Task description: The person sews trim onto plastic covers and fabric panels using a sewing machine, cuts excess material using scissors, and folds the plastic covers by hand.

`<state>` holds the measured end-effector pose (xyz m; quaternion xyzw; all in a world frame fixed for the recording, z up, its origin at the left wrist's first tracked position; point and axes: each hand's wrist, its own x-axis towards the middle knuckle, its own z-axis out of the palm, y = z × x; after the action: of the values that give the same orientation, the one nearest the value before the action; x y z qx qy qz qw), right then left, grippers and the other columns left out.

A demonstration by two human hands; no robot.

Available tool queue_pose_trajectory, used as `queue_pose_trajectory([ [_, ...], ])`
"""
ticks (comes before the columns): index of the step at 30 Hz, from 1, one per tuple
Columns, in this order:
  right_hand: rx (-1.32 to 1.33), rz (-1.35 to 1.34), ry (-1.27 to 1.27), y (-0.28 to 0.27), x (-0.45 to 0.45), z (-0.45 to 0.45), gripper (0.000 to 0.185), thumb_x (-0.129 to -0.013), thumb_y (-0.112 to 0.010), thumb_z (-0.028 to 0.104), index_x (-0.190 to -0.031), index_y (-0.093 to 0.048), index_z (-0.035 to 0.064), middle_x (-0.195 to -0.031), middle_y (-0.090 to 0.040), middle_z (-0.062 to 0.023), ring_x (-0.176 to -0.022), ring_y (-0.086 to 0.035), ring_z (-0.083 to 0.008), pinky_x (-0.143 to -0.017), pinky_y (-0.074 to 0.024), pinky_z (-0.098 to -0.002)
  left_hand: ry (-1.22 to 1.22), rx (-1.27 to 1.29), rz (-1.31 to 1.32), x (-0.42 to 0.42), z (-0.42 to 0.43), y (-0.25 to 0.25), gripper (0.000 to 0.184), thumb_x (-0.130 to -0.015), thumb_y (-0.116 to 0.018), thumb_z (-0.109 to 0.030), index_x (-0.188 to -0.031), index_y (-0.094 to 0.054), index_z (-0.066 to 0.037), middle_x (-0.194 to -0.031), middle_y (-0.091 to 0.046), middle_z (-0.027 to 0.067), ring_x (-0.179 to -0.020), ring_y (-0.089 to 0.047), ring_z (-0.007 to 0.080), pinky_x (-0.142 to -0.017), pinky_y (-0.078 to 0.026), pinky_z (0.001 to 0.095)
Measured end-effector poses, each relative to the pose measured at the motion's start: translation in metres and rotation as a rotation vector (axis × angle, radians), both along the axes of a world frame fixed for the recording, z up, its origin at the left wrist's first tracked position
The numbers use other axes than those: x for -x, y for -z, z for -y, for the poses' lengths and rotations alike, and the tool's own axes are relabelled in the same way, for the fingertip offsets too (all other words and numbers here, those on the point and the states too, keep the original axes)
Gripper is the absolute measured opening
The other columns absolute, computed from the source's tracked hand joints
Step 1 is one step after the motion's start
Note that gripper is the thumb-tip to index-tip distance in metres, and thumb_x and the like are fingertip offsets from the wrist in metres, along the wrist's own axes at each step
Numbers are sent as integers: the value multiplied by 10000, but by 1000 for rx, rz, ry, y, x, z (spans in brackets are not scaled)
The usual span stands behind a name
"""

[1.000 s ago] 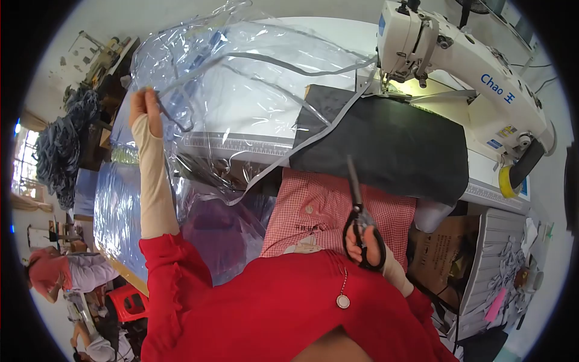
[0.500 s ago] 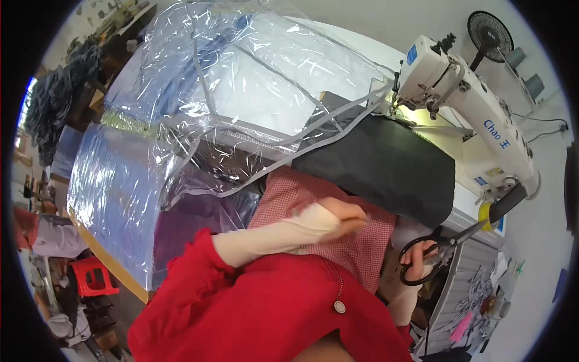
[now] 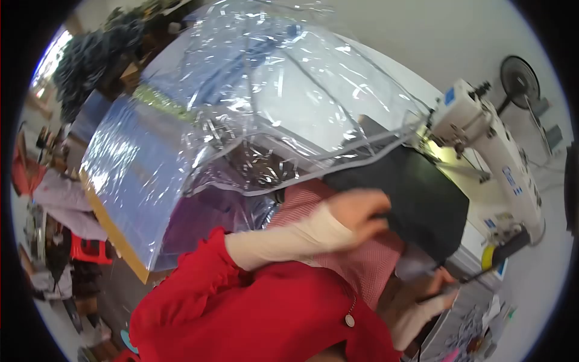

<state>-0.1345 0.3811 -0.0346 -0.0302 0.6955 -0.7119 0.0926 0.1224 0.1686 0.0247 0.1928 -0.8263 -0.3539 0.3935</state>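
My left hand (image 3: 362,212), in a cream sleeve cuff, is raised over the checked pink cloth on my lap, close to a black fabric panel (image 3: 401,199). Its fingers are curled and blurred; a dark spot shows between them that I cannot make out. Low on the right, beside the machine table, my right hand (image 3: 441,285) is closed about the scissors (image 3: 473,277). They look edge-on and smeared, their blades pointing toward a black bar with a yellow band (image 3: 487,256). The black panel lies under the needle area of the white sewing machine (image 3: 461,117).
Clear plastic sheeting with grey binding (image 3: 313,90) spreads over the white table. A stack of bluish plastic (image 3: 136,175) lies on a wooden-edged table to the left. A red stool (image 3: 90,248), another person's clothing (image 3: 66,202) and a fan (image 3: 518,81) are farther off.
The view has swung, shifting the machine and table right and down. My left hand has risen toward the black panel. The scissors have turned from showing their loops to nearly edge-on.
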Motion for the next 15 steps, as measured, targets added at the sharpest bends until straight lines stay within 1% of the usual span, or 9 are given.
queue_pose_trajectory([
  [1, -3, -48, 113, 1, 26, -13, 268, -873, -467, 270, -957, -550, 30, -964, -545, -63, -924, -508, -161, -738, -489, -260, -259, -32, -48, -24, 15, -13, 325, -772, -670, -132, -1066, -566, -43, -965, -600, 124, -903, -592, 245, -769, -479, 353],
  [3, -43, -317, 286, 14, 84, -54, 233, -865, -505, 163, -894, -568, -59, -906, -557, -126, -843, -544, -207, -778, -495, -310, -765, 35, 11, -84, 58, -37, 374, -778, -662, -206, -1086, -543, -30, -989, -595, 127, -892, -576, 250, -803, -455, 340],
  [5, -230, -455, 400, 18, 105, -64, 232, -860, -518, 164, -904, -571, -57, -912, -561, -127, -844, -546, -206, -779, -494, -307, -1050, 90, -163, -148, 112, -44, 385, -783, -670, -209, -1093, -528, -29, -988, -588, 148, -896, -560, 233, -790, -444, 328],
  [6, -340, -468, 420, 22, 110, -65, 232, -858, -524, 165, -909, -573, -56, -916, -562, -128, -845, -548, -205, -779, -493, -306, -1204, 210, -27, -173, 122, -58, 429, -796, -655, -267, -1111, -517, -9, -1031, -584, 173, -960, -556, 261, -830, -431, 351],
  [8, -492, -470, 432, 29, 114, -70, 233, -853, -537, 166, -919, -576, -54, -922, -565, -129, -846, -550, -204, -780, -492, -304, -1349, 207, 196, -236, 169, -47, 678, -760, -665, -424, -1212, -452, 36, -1160, -536, 221, -1101, -510, 314, -910, -396, 375],
  [9, -553, -463, 429, 32, 113, -68, 234, -850, -544, 167, -925, -578, -52, -925, -567, -130, -846, -551, -204, -780, -491, -303, -1359, 214, 195, -252, 178, -38, 678, -760, -665, -424, -1212, -452, 36, -1160, -536, 221, -1101, -510, 314, -910, -396, 375],
  [11, -618, -451, 430, 37, 116, -69, 237, -846, -557, 169, -935, -581, -50, -932, -570, -131, -847, -553, -202, -781, -490, -301, -1226, -351, 227, -273, 190, -25, 966, -682, -665, -580, -1301, -337, 85, -1285, -426, 276, -1230, -403, 349, -986, -343, 389],
  [12, -652, -446, 433, 39, 115, -69, 240, -843, -563, 169, -940, -582, -49, -935, -572, -132, -848, -555, -202, -782, -489, -299, -1128, -461, 193, -274, 190, -23, 1142, -591, -691, -650, -1334, -259, 101, -1348, -319, 314, -1275, -328, 381, -1015, -320, 394],
  [15, -714, -445, 433, 38, 111, -67, 248, -836, -583, 171, -955, -587, -45, -944, -577, -134, -850, -558, -200, -783, -487, -296, -1257, -498, 386, -281, 220, 2, 1156, -540, -718, -653, -1299, -306, 115, -1323, -343, 323, -1221, -399, 369, -949, -379, 396],
])
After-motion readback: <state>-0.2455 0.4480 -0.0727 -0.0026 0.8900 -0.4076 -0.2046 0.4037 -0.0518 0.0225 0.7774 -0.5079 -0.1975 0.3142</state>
